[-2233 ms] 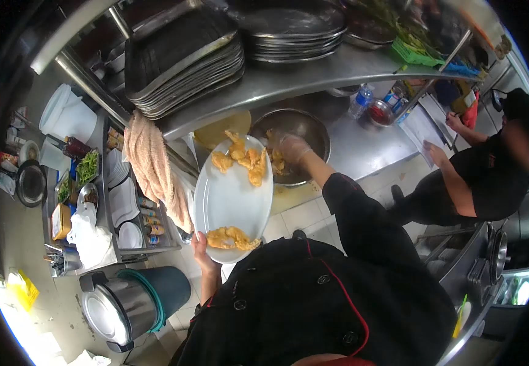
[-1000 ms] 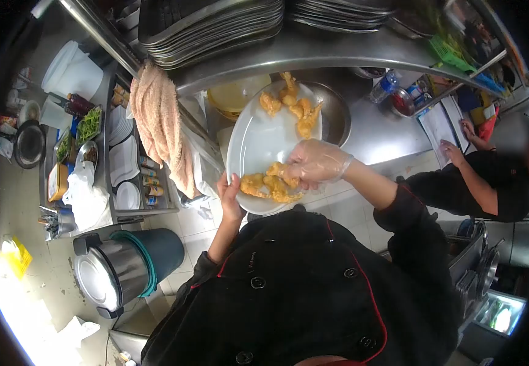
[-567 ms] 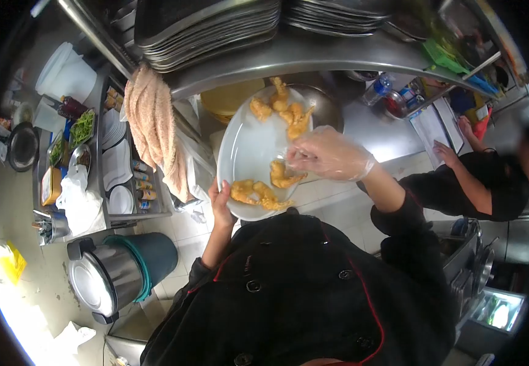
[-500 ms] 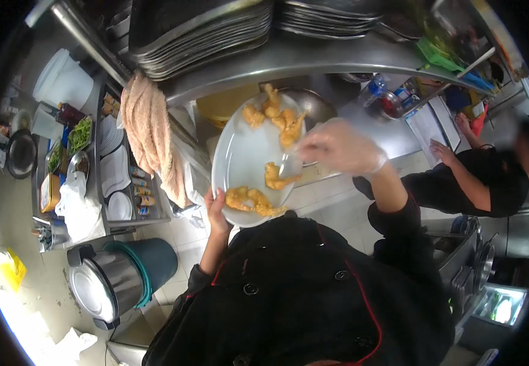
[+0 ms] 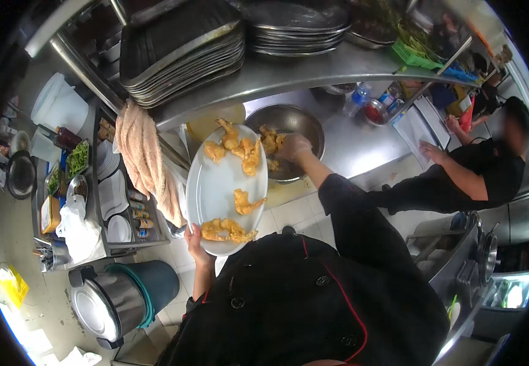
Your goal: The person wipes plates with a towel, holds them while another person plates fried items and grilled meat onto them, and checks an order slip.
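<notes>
My left hand grips the near-left rim of a white oval plate, which tilts in front of me. Golden battered, fried pieces lie on it: a cluster at the far end, a single piece by the right edge, and more at the near end. My right hand, in a clear glove, is inside a round metal bowl just beyond the plate. Its fingers are at more fried pieces there; they are partly hidden, so their grip is unclear.
Stacked dark trays fill the steel shelf above the bowl. A peach towel hangs at left, near a cart with dishes. A co-worker stands at right by a clipboard. A rice cooker stands lower left.
My right hand has moved from beside the plate's right edge into the metal bowl. The plate, still in my left hand, appears lower and further left, with the same pieces on it.
</notes>
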Demonstrator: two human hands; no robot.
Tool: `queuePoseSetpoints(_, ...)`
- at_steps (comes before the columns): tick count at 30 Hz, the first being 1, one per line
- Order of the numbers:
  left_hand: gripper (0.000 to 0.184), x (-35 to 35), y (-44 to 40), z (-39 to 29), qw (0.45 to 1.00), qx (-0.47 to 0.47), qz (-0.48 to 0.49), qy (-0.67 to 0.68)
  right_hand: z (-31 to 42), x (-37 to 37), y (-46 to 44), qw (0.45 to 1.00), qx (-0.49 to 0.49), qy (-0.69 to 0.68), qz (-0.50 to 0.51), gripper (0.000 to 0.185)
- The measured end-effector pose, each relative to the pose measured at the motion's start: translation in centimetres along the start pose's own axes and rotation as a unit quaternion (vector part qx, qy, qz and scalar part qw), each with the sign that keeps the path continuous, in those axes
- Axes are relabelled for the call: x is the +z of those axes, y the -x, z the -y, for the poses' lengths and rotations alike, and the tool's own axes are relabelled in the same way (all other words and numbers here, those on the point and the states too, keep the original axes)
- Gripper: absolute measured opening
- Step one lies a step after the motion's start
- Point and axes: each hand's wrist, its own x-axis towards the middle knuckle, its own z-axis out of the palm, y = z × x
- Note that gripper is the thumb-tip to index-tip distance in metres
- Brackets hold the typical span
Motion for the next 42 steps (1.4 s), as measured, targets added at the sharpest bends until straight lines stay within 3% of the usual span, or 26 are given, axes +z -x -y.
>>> queuePoseSetpoints(5,0.044,-0.7,0.3,0.3,1.0,-0.004,-0.015,0.008,0.5,4.1,-4.0,0.994,0.063,-0.06,-0.068,0.029)
queuePoseSetpoints(17,0.039,-1.6,-0.3,1.5,0.998,-0.021,-0.001,0.06,-2.8,2.7,-3.9,0.997,-0.055,0.012,-0.055,0.032)
queuePoseSetpoints(20,0.036,-0.7,-0.4,1.4,0.997,-0.02,-0.042,0.069,-5.3,-1.1,-0.4,0.977,-0.105,-0.16,-0.095,0.018)
queuePoseSetpoints(22,0.035,-0.4,-0.8,1.4,0.996,-0.02,-0.057,0.069,-5.8,-5.4,3.5,0.953,-0.115,-0.267,-0.083,0.015)
queuePoseSetpoints(23,0.035,-0.4,-0.8,1.6,0.996,-0.02,-0.06,0.069,-5.7,-7.6,5.7,0.893,-0.09,-0.441,-0.024,0.014)
queuePoseSetpoints(24,0.034,-0.5,-0.8,1.7,0.996,-0.021,-0.062,0.067,-5.8,-9.2,7.5,0.799,-0.059,-0.598,0.034,0.016)
queuePoseSetpoints(29,0.031,0.0,-1.4,1.3,0.998,-0.013,-0.013,0.063,-7.2,-11.8,13.3,0.681,-0.165,-0.713,-0.005,0.02)
queuePoseSetpoints(32,0.032,-0.1,-1.8,1.7,0.998,-0.013,-0.002,0.056,-3.5,-13.6,15.4,0.724,-0.315,-0.613,-0.025,0.015)
queuePoseSetpoints(35,0.033,-0.4,-2.5,2.0,0.996,-0.017,0.053,0.066,1.1,-13.4,15.3,0.792,-0.375,-0.475,-0.083,0.009)
queuePoseSetpoints(38,0.033,0.8,-2.2,1.4,0.997,-0.026,0.036,0.068,3.1,-11.9,14.1,0.81,-0.493,-0.22,-0.228,0.006)
queuePoseSetpoints(42,0.033,0.6,-2.6,1.7,0.997,-0.018,0.027,0.067,2.9,-9.9,13.8,0.827,-0.454,-0.312,-0.112,0.006)
